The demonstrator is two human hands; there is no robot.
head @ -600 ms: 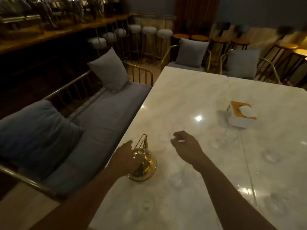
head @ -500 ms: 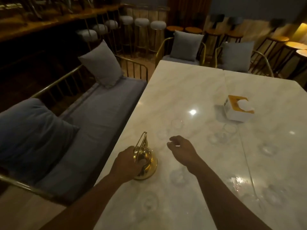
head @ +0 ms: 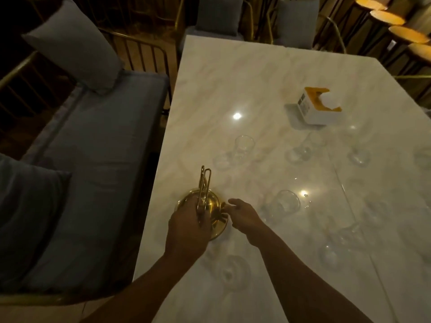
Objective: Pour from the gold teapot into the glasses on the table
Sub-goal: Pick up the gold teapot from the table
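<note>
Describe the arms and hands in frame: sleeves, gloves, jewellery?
Both forearms are bare as far as the frame shows, with no sleeve visible. The left hand and right hand wear no gloves. No watch, ring or bracelet is visible, though the dim light could hide small items.

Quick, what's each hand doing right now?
Left hand: closed on the gold teapot.
Right hand: open, holding nothing, beside the teapot.

The gold teapot [head: 211, 203] is positioned upright on the white marble table [head: 233, 85], low and left of centre in the frame near the table's left edge, with its thin wire handle raised vertically. Clear, empty-looking glasses are distributed across the table: one [head: 243, 148] above the teapot at centre frame, one [head: 285, 203] just right of it, and others, faint and blurred, toward the right and lower edges.
</note>
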